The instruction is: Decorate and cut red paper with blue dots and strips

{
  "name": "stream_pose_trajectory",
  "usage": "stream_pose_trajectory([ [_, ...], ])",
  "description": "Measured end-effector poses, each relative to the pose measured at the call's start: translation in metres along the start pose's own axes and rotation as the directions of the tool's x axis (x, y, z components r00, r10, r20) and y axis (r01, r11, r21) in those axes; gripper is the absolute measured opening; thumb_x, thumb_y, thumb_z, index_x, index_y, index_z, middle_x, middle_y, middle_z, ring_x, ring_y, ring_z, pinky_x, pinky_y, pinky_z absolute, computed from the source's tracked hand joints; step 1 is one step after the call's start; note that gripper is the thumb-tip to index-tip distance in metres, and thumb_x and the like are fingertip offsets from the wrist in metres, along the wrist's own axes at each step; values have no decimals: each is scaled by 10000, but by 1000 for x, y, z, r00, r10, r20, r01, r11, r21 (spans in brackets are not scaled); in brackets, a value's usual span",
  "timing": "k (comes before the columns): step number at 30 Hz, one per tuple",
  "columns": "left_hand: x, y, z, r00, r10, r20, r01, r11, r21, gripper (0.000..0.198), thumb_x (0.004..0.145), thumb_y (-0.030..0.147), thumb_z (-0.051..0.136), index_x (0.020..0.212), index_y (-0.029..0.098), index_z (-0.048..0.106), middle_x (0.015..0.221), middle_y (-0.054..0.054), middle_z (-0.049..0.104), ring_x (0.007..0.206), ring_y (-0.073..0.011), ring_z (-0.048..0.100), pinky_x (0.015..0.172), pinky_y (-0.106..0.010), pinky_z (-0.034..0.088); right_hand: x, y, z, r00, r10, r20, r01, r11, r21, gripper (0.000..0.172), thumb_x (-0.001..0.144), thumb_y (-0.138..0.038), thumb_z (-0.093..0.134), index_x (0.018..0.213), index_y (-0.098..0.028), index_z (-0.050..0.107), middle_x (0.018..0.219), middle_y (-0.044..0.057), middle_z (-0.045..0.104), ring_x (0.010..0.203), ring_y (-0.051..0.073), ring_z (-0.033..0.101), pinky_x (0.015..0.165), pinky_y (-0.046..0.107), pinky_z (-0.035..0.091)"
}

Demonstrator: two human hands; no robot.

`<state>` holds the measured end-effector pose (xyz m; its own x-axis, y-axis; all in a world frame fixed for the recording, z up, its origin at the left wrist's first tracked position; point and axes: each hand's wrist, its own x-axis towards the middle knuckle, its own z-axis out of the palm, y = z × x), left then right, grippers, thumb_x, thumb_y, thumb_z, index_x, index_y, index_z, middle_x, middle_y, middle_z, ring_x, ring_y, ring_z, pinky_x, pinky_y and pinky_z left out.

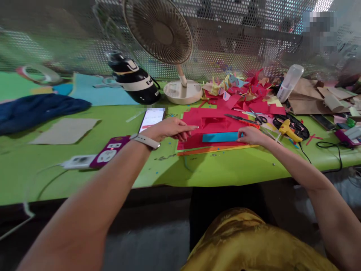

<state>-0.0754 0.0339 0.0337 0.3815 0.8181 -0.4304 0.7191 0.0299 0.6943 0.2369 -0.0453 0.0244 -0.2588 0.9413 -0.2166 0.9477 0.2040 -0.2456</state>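
Note:
A blue paper strip point(221, 137) lies over red paper sheets point(194, 117), which have a folded red flap standing up near their middle. My right hand point(249, 135) pinches the right end of the strip between thumb and fingertips. To the left, my left hand point(177, 129) hovers over the edge of the red sheets, its index finger stretched out and the other fingers loosely bent. I see nothing in it, and it is apart from the strip. Green and orange sheets point(183, 153) show beneath the red ones.
Close by on the right are a craft knife point(239, 119), scissors point(261, 119) and a yellow glue gun point(290, 131). Behind stand a fan point(183, 94), a bottle point(138, 82) and red paper scraps point(254, 94). A phone point(152, 118) and purple power bank point(109, 152) lie left.

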Motion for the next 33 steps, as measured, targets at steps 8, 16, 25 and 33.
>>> stream_pose_trajectory([
  [8,8,36,43,930,312,-197,-309,950,44,448,778,585,615,922,166,680,979,-120,748,910,-230,673,821,-347,516,-12,-8,-3,972,-223,-70,222,975,-19,161,923,-311,597,1007,-216,696,924,29,739,837,175,644,690,252,382],
  [16,2,53,54,955,223,197,-204,972,-115,552,742,649,658,1027,178,694,1002,-86,747,850,-216,675,695,-292,512,-20,-11,-6,831,-527,-175,508,849,-145,293,1013,-326,419,995,-230,695,979,45,749,854,167,648,721,275,422],
  [25,10,52,77,984,125,125,-11,749,-662,455,683,602,762,845,181,705,803,-75,746,669,-187,673,597,-287,535,5,52,-41,920,135,-368,-159,987,-37,288,934,-394,535,996,-168,703,913,83,743,831,213,663,664,273,410],
  [33,18,56,108,947,321,-26,-321,935,-153,594,521,547,867,939,182,656,744,-29,682,683,-219,638,592,-302,456,21,86,-38,894,401,-202,-439,874,-207,373,772,-414,659,1030,-153,722,1054,154,732,996,322,671,733,337,473],
])
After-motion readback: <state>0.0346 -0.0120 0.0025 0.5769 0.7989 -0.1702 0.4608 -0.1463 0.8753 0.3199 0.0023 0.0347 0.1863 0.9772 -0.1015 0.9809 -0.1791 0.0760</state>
